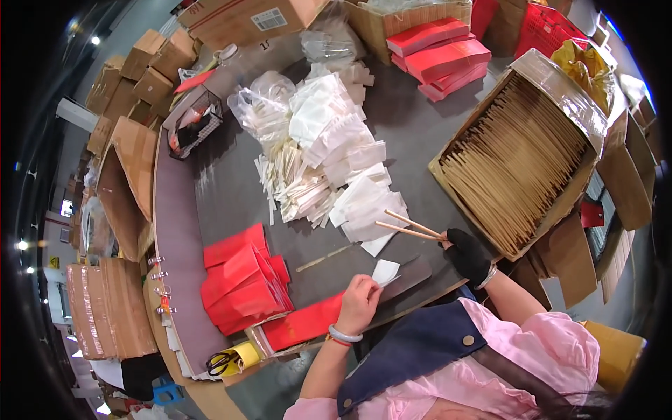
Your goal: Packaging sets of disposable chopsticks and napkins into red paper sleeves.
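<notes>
My right hand (469, 255), in a black glove, is closed round a pair of wooden chopsticks (409, 222). Their tips point left, over the near edge of the white paper packets. My left hand (360, 302) is bare and pinches a small white paper packet (386, 271) by its lower end. Just left of that hand lies a flat red sleeve (306, 322). The middle of the table holds a loose heap of white paper packets (322, 115), with thin white-wrapped sticks (304, 189) along its left side.
At the right, a tilted cardboard box (448, 171) holds many wooden chopsticks. Red sleeves lie in a fanned pile (245, 287) at the left and a stack (448, 59) at the back. A wire basket (199, 126) stands far left, and black scissors (220, 362) sit near left.
</notes>
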The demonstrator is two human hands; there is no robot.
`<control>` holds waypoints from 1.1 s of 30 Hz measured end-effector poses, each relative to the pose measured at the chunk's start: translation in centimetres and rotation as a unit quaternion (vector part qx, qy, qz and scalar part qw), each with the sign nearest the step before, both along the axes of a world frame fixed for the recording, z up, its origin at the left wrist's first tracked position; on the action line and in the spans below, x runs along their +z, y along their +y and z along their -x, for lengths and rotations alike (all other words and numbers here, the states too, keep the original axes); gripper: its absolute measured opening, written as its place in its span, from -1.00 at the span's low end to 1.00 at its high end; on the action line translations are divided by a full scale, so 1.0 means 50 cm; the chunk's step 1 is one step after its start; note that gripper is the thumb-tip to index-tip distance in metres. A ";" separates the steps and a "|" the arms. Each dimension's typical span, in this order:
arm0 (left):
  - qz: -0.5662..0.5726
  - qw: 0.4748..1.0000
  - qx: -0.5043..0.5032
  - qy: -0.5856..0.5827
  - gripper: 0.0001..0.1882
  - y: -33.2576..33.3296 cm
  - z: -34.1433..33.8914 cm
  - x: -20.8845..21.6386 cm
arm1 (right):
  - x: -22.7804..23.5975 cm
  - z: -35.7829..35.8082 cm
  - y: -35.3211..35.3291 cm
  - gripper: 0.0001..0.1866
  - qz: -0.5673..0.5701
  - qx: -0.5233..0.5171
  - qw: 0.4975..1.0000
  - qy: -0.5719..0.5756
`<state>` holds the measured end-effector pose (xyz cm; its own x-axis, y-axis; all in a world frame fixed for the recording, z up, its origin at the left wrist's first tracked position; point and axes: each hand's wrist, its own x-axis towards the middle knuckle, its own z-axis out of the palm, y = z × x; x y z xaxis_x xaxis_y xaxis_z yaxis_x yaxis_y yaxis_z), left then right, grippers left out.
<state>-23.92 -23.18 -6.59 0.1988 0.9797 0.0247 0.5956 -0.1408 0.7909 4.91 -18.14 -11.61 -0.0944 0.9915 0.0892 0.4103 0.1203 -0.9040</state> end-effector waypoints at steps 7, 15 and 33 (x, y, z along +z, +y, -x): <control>-0.053 0.987 -0.142 0.050 -0.90 -0.020 0.014 0.014 | 0.006 -0.002 -0.006 -0.83 -0.018 0.027 0.999 -0.001; -0.013 0.999 0.025 0.034 -0.87 -0.024 0.010 0.022 | 0.047 0.001 -0.003 -0.84 -0.027 0.072 0.997 -0.023; -0.070 0.964 0.032 0.253 -0.34 -0.095 0.088 0.007 | 0.081 -0.002 0.014 -0.77 -0.034 0.290 0.882 -0.370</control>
